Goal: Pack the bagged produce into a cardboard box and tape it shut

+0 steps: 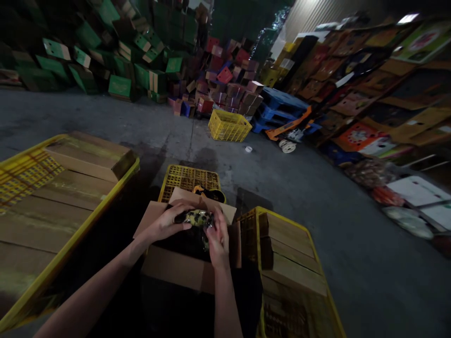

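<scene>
Both my hands are over an open cardboard box with its flaps folded out. Between them is a shiny, yellow-green and black patterned bundle, seemingly in clear plastic; its exact kind cannot be made out. My left hand grips its left end, thumb below and fingers on top. Curled around the right end is my right hand, where clear plastic glints by the fingers. The box's dark inside is mostly hidden. Just beyond the box, an orange and black object lies by a yellow crate.
Flat cardboard boxes fill a large yellow crate on my left. Another yellow crate with cartons stands close on my right. Farther off are a yellow basket, blue pallets, an orange pallet jack and heaped green boxes.
</scene>
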Demonstrator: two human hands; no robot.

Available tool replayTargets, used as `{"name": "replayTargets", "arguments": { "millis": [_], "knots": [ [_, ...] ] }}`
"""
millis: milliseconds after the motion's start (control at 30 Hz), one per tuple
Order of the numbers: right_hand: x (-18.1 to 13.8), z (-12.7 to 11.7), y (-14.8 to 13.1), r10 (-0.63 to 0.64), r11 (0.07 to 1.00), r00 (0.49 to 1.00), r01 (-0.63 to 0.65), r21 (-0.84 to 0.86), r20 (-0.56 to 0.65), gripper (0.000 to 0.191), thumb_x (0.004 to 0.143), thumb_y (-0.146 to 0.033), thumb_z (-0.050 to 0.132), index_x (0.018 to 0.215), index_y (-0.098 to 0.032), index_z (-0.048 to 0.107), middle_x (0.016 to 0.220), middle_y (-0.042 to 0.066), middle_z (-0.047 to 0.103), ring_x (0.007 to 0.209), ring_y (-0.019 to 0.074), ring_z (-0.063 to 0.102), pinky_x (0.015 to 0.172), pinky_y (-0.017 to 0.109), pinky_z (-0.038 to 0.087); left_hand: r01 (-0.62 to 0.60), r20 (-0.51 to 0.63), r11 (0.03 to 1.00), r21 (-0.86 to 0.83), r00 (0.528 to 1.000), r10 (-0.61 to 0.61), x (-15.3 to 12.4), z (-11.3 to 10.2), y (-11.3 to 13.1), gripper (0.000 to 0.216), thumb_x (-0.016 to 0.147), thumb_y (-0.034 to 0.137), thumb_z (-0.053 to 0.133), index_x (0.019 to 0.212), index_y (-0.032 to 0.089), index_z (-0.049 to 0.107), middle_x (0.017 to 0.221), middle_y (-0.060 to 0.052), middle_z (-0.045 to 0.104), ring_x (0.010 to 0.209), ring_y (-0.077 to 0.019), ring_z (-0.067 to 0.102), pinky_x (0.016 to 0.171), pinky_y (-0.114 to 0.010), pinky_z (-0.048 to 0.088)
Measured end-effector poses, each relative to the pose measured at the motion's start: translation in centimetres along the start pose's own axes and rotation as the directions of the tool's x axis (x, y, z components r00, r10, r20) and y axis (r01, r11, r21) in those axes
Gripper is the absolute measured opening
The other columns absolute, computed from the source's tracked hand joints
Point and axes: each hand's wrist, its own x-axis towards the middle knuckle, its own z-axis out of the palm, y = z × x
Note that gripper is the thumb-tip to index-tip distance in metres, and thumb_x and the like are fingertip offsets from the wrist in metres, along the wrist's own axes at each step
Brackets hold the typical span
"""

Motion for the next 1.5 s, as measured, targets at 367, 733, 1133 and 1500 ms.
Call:
{"name": "replayTargets", "arguments": {
  "millis": [367,733,1133,1500],
  "knots": [
    [0.1,-0.3,1.1,0.124,0.992,0.991,-0.124,0.006,-0.042,0.049,0.083,-0.04,0.08,0.128,-0.025,0.069,0.129,0.007,0.072,0.123,0.029,0.066,0.112,0.046,0.048,-0.033,-0.007,0.999,-0.022,0.999,0.033,0.1,0.3,-0.9,0.066,0.079,0.036,0.084,0.139,0.025,0.057,0.147,-0.014,0.051,0.141,-0.0351,0.043,0.119,-0.053,0.034],
    [-0.2,-1.2,1.8,0.04,0.999,0.998,-0.04,-0.01,-0.052,0.038,0.081,-0.039,0.08,0.116,-0.024,0.074,0.129,0.008,0.071,0.126,0.032,0.062,0.114,0.051,0.043,0.214,0.016,0.948,-0.237,0.976,-0.216,-0.3,0.6,-0.5,0.073,0.08,0.038,0.083,0.145,0.021,0.055,0.147,-0.013,0.058,0.136,-0.0343,0.053,0.118,-0.049,0.04],
    [0.4,-0.8,1.4,0.053,0.995,0.996,-0.059,-0.078,-0.078,0.043,0.083,-0.037,0.079,0.124,-0.026,0.071,0.129,0.007,0.071,0.123,0.0287,0.063,0.111,0.047,0.046,0.186,0.02,0.972,-0.142,0.983,-0.185,-0.1,0.1,-0.4,0.047,0.082,0.036,0.079,0.123,0.017,0.067,0.123,-0.01,0.07,0.117,-0.0286,0.063,0.107,-0.042,0.048],
    [0.1,-0.8,1.6,0.077,0.997,0.995,-0.076,0.013,-0.064,0.038,0.081,-0.04,0.081,0.116,-0.026,0.074,0.113,0.006,0.076,0.11,0.0266,0.069,0.095,0.042,0.057,0.272,-0.038,0.921,-0.28,0.955,-0.294,-0.2,-0.4,-0.7,0.063,0.085,0.039,0.077,0.141,0.018,0.057,0.139,-0.013,0.063,0.131,-0.034,0.056,0.114,-0.047,0.041]
  ]
}}
